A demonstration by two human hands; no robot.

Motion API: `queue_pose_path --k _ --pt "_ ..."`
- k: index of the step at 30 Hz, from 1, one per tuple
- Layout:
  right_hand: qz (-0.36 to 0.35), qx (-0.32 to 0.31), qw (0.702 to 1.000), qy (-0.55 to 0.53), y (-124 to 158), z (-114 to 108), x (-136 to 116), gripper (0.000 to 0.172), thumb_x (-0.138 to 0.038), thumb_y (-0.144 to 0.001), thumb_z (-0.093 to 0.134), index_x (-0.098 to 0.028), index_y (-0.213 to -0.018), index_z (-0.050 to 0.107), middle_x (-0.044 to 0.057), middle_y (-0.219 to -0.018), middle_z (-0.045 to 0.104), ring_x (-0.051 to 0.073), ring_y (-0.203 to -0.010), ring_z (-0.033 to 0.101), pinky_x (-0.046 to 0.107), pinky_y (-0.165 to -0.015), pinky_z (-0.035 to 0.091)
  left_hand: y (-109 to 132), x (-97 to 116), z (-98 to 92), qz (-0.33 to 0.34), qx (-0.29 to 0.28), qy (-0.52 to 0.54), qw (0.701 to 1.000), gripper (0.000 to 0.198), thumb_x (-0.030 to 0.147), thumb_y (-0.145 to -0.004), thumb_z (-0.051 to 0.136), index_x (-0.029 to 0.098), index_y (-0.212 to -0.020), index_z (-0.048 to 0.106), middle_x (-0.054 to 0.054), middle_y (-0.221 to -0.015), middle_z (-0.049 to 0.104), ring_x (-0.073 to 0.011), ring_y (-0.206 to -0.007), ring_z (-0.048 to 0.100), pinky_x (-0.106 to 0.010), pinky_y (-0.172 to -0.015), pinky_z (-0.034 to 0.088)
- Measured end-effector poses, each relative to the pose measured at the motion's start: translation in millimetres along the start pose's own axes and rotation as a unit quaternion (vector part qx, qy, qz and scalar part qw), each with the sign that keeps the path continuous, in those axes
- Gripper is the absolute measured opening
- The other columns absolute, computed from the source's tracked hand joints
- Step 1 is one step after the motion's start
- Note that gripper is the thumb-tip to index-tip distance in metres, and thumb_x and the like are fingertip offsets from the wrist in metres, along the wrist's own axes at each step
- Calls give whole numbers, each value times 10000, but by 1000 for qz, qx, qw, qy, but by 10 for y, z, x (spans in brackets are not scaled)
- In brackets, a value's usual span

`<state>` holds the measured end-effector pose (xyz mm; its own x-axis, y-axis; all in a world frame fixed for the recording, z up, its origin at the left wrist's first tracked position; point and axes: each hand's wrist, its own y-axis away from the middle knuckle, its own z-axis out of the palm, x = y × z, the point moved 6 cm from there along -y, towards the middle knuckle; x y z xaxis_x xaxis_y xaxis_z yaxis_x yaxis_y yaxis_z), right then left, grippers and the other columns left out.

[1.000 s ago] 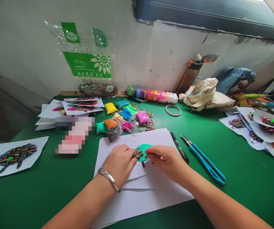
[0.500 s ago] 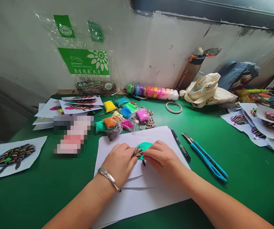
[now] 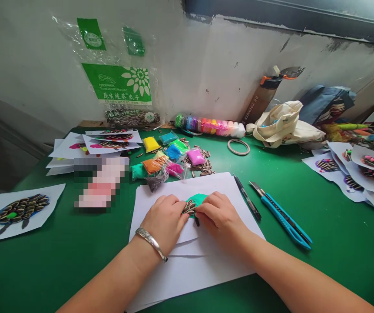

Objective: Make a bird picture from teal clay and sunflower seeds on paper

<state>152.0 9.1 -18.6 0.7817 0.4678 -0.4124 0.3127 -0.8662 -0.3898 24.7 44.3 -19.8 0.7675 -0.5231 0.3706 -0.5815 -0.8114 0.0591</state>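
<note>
A teal clay patch [image 3: 198,198] lies on a stack of white paper [image 3: 187,265] on the green table. Several striped sunflower seeds [image 3: 188,207] are stuck on its left side. My left hand [image 3: 165,221], with a silver bracelet on the wrist, rests on the paper with its fingers curled against the seeds. My right hand [image 3: 221,215] presses its pinched fingertips onto the clay right beside the seeds; what they hold is hidden.
Small bags of coloured clay [image 3: 170,158] and loose seeds lie behind the paper. A black pen [image 3: 247,202] and a blue utility knife [image 3: 281,215] lie to the right. Finished seed pictures [image 3: 14,213] sit at left and right [image 3: 365,174]. A tape ring [image 3: 238,147], cloth bag [image 3: 284,124] and bottle [image 3: 263,95] stand by the wall.
My right hand has moved left and down onto the clay, closing the gap to the seeds and my left hand. The left hand has stayed put.
</note>
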Motion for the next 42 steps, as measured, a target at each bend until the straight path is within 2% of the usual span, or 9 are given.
queue_pose_path --k 11,17,21,24,37,42 --pt "3 -21 1000 -1 0 70 -16 258 -165 -912 467 -183 -695 606 36 -689 573 156 -701 437 293 -672 329 -2 12 -5 1 -7 -2 1000 165 197 -882 494 184 -920 654 -69 -900 602 -234 -876 533 -365 -789 437" --pt "30 2 1000 3 10 -75 48 93 -224 -863 568 -196 -837 653 46 -773 606 169 -742 471 307 -686 327 -8 19 -15 3 -4 -5 1000 169 222 -888 491 179 -898 653 -73 -897 606 -230 -876 542 -365 -801 440" --pt "27 -23 999 32 28 -80 52 206 -163 -874 520 -200 -699 623 23 -654 570 159 -697 447 301 -656 293 -14 10 -12 2 -1 -6 1000 184 237 -898 482 185 -906 658 -71 -897 609 -227 -875 545 -365 -806 441" --pt "25 -32 998 44 33 -35 54 259 -145 -878 501 -192 -639 590 22 -639 564 153 -677 427 301 -642 276 -13 4 -3 1 0 -9 1000 181 233 -898 482 187 -903 657 -66 -894 610 -222 -868 547 -359 -799 443" --pt "24 -43 998 32 13 22 23 237 -169 -904 498 -194 -693 605 28 -697 585 155 -708 451 298 -658 295 -4 21 3 -2 8 -21 1000 193 226 -899 474 201 -921 664 -62 -878 611 -226 -855 539 -359 -774 441" --pt "39 -37 999 4 4 -26 89 196 -169 -880 542 -201 -707 629 17 -683 585 152 -705 467 296 -669 304 -4 19 -10 -3 1 -6 1000 198 245 -899 478 187 -909 668 -71 -890 609 -234 -865 542 -367 -788 439"
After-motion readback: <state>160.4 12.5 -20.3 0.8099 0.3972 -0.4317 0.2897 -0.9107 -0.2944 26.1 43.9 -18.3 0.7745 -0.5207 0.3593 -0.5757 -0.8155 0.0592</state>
